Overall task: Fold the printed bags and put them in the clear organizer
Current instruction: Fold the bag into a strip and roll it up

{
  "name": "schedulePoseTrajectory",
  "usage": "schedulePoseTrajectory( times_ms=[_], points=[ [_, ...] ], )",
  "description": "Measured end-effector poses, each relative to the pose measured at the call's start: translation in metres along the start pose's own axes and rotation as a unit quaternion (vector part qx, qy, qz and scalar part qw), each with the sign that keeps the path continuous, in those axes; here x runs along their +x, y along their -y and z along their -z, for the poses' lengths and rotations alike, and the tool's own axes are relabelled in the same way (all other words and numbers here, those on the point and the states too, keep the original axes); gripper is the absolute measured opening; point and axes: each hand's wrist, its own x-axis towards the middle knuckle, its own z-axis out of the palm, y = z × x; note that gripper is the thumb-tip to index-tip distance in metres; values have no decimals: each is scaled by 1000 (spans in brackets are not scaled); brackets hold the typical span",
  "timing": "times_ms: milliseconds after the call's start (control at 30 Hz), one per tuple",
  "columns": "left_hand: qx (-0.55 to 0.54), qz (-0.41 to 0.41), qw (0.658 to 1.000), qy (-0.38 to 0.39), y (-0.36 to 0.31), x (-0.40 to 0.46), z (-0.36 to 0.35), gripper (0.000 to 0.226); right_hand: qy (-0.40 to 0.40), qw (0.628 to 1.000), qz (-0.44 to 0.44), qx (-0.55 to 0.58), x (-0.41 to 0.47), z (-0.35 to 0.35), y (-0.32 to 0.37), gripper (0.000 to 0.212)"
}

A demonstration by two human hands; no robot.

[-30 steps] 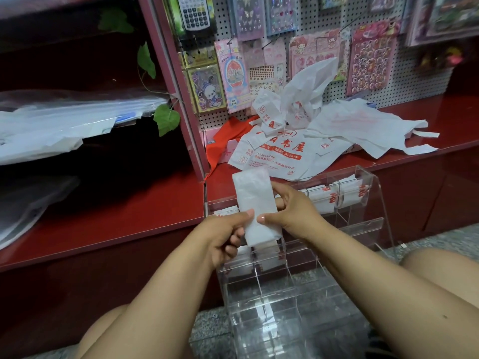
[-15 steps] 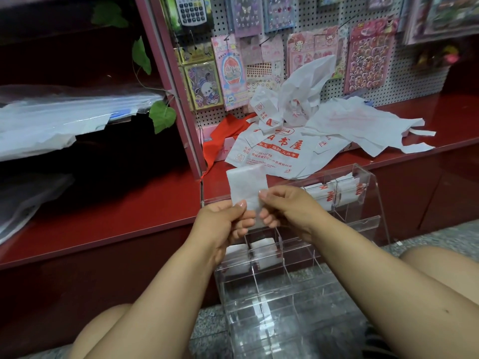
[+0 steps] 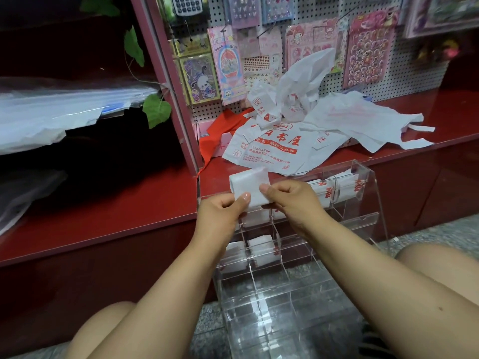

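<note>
Head view: my left hand [image 3: 223,216] and my right hand [image 3: 293,203] both pinch a folded white bag [image 3: 250,186], thumbs on its near face and fingers curled behind, holding it just above the top tier of the clear organizer [image 3: 373,200] at the centre of the frame. My left grip takes the bag's lower left corner, my right grip its lower right edge. Folded bags [image 3: 261,247] already sit in the organizer's compartments, some below my hands and more with red print at 3 o'clock of them. At 12 o'clock, a heap of unfolded printed bags [image 3: 269,149] lies on the red surface [image 3: 129,200], against a pegboard [image 3: 305,45] hung with sticker packs. At 9 o'clock, clear plastic sheets [image 3: 64,110] lie on a dark shelf.
</note>
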Motion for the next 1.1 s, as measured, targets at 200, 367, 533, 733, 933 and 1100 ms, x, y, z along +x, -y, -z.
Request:
schedulePoseTrajectory(
  times_ms=[200,367,533,733,933,1100],
  points=[
    [48,-53,995,-72,8,-4,-4,51,-12,995,52,-79,0,-5,-6,13],
    [86,-61,993,-53,26,-4,-8,38,48,997,-52,44,-1,-11,1,42],
    [24,-1,998,-60,21,-13,-18,9,-19,985,9,-172,4,-11,-11,32],
    [33,55,992,-110,17,8,-28,77,-1,977,50,-208,4,-19,-18,23],
    [139,-34,972,-184,18,5,-42,41,-1,964,80,-255,0,-23,-23,25],
    [104,-24,976,-192,30,9,-47,38,14,965,80,-249,4,-23,-33,23]
  ],
)
